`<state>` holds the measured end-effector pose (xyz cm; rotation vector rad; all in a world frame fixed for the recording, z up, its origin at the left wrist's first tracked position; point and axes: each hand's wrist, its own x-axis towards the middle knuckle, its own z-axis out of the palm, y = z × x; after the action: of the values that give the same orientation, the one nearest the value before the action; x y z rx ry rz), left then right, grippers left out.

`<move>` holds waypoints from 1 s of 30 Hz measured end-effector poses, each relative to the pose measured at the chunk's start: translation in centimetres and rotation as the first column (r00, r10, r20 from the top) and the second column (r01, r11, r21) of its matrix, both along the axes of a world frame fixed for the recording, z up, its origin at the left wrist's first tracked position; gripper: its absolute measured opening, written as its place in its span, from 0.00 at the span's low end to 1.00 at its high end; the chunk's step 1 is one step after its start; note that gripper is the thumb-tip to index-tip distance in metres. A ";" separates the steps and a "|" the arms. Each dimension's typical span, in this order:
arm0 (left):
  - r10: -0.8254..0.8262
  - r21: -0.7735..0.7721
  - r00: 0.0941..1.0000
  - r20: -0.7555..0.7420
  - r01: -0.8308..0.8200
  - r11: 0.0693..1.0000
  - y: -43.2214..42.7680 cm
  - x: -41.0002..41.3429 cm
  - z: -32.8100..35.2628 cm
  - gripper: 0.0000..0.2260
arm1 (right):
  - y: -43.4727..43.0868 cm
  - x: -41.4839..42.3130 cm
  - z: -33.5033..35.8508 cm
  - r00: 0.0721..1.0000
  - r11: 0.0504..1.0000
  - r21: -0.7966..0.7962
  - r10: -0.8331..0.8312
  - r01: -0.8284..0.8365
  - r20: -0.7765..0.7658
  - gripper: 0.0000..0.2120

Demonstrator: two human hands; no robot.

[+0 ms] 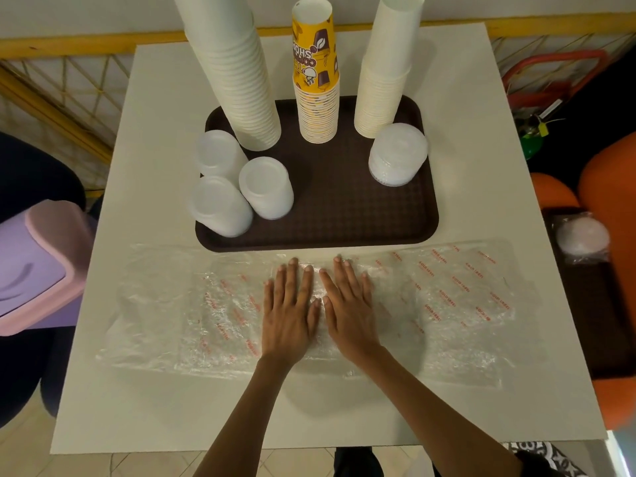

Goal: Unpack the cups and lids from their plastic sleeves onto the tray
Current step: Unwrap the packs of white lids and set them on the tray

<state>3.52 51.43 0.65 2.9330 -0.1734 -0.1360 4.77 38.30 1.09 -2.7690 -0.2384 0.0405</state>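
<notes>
On the white table (481, 166), along its near side, the emptied plastic sleeves (447, 297) lie spread flat across almost the full width, apparently being smoothed so they can be folded or binned. Just beyond them sits the brown tray (344, 215), placed centrally so everything unpacked is within reach. Along its far edge three cup stacks stand mouth-down, which I take to be for steadiness: a tall white stack (237, 80) on the left, a yellow printed stack (316, 98) in the middle and a cream stack (385, 80) on the right. Nearer, three short translucent stacks (265, 187), lids or small cups, crowd the tray's left side, and a domed lid stack (397, 154) sits just in front of the cream cups. The left hand (289, 311) and right hand (347, 311) lie side by side on the middle of the plastic, both open, fingers straight, palms pressing it flat. Off the table to the right a small packet (581, 235) looks unopened, so I judge the unpacking nearly but not wholly done
</notes>
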 end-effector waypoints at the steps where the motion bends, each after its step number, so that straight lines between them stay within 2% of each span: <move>1: -0.002 -0.005 1.000 -0.003 0.002 1.000 0.0 0.0 0.1 0.25 | -0.3 0.0 -0.3 1.000 1.000 -0.018 0.013 -0.013 -0.009 0.24; 6: 0.019 -0.018 1.000 -0.013 -0.019 1.000 -0.1 0.0 0.5 0.26 | -1.6 -0.2 -0.9 0.999 0.996 -0.073 0.052 -0.052 -0.003 0.24; 13: 0.030 -0.031 0.999 -0.041 -0.031 0.999 -0.2 0.1 1.0 0.27 | -4.6 0.3 -1.5 0.994 0.981 -0.162 -0.103 0.108 0.042 0.31; 19: 0.029 -0.047 0.997 -0.069 -0.032 0.998 -0.3 0.2 1.3 0.27 | -6.8 0.7 -1.5 0.979 0.963 -0.178 -0.189 0.201 0.079 0.29; 23: 0.020 -0.054 0.993 -0.116 -0.027 0.998 -0.5 0.5 2.1 0.27 | -7.3 0.5 -1.0 0.978 0.974 -0.116 -0.186 0.196 0.093 0.26; 28: 0.054 -0.104 0.995 -0.088 -0.063 0.993 -2.1 0.8 5.0 0.26 | -7.1 1.3 2.1 0.956 0.958 0.135 -0.270 0.254 0.117 0.23; 30: 0.061 -0.200 0.997 -0.055 -0.071 0.977 -3.6 1.0 6.0 0.23 | -7.1 2.0 3.3 0.954 0.949 0.208 -0.268 0.238 0.135 0.21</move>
<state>4.57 47.85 6.64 2.7269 -0.0774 -0.1692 6.76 31.18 4.43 -2.5901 0.0730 -0.2610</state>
